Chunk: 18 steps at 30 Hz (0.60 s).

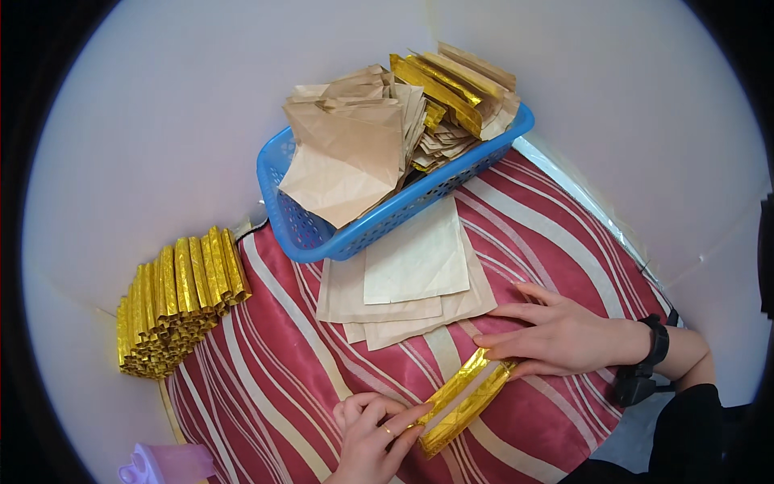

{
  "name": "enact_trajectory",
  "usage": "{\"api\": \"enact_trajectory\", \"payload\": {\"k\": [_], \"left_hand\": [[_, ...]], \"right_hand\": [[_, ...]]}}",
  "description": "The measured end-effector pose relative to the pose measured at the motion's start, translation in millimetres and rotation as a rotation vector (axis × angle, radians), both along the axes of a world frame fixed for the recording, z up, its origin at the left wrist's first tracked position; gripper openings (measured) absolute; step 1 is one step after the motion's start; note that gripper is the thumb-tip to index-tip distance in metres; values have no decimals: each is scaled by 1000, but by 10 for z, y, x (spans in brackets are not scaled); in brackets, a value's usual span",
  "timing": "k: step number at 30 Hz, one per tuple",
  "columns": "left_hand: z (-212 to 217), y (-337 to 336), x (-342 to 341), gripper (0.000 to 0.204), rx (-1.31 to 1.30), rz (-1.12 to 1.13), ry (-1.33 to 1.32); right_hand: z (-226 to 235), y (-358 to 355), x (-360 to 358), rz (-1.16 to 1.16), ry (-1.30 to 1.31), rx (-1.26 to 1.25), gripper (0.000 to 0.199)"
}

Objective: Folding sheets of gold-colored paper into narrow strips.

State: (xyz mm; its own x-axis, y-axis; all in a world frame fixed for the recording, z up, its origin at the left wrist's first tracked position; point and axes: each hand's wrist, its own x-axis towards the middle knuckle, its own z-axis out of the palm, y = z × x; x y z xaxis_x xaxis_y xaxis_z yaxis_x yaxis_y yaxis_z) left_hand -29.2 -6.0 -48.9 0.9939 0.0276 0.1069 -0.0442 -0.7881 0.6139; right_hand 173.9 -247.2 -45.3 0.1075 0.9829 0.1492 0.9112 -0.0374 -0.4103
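Observation:
A strip of folded gold foil paper with a plain tan band along its middle lies slantwise on the striped red cloth. My left hand, a ring on one finger, pinches its lower left end between thumb and fingertips. At the upper right end, my right hand grips the strip between thumb and fingers, its upper fingers stretched toward the paper sheets. Those flat tan sheets lie in a loose stack just beyond, partly under the blue basket's edge.
A blue plastic basket holds tan papers and folded gold pieces. Rolled gold tubes are piled at the left edge of the striped cloth. A purple plastic container stands at the lower left. Pale walls surround the cloth.

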Motion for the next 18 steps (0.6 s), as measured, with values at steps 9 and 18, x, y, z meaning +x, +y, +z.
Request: {"api": "enact_trajectory", "payload": {"k": [9,18], "left_hand": [[134,-92,-29,27,-30,63,-94],[176,-211,-166,22,57,129,-45]], "right_hand": [[72,-7,7,54,-31,103,34],[106,5,-13,14,-152,104,23]]}}
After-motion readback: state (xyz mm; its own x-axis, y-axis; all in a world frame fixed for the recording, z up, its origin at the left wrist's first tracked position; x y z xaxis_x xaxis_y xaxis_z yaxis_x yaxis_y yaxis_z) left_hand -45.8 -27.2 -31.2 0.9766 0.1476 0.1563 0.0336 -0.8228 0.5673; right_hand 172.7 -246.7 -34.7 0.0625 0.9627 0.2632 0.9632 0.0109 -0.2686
